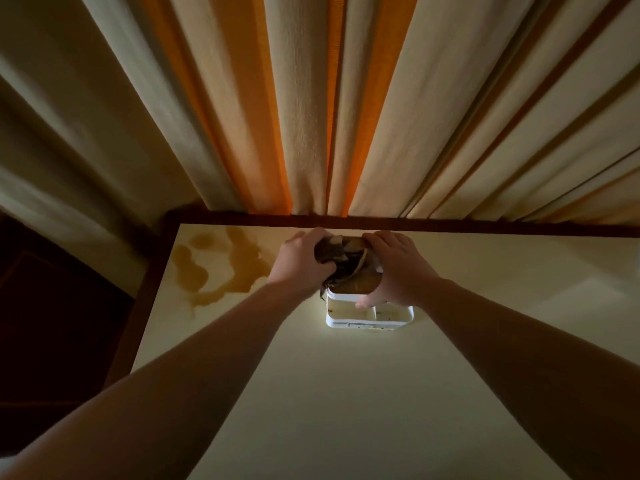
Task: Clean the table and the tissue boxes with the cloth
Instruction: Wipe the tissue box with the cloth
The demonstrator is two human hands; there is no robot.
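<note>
A pale table [346, 393] with a dark wooden rim runs up to the curtains. Near its far edge my left hand [299, 265] presses a dark, crumpled cloth [332, 259] against a brown tissue box [362, 287]. My right hand [398, 270] grips the right side of that box, fingers curled over its front. Directly in front of the box stands a white compartment tray [370, 317], soiled with brown specks. A brownish liquid stain [214, 268] spreads over the table's far left corner.
Cream and orange striped curtains [311, 116] hang close behind the table's far edge. Dark floor [52, 306] lies to the left of the table.
</note>
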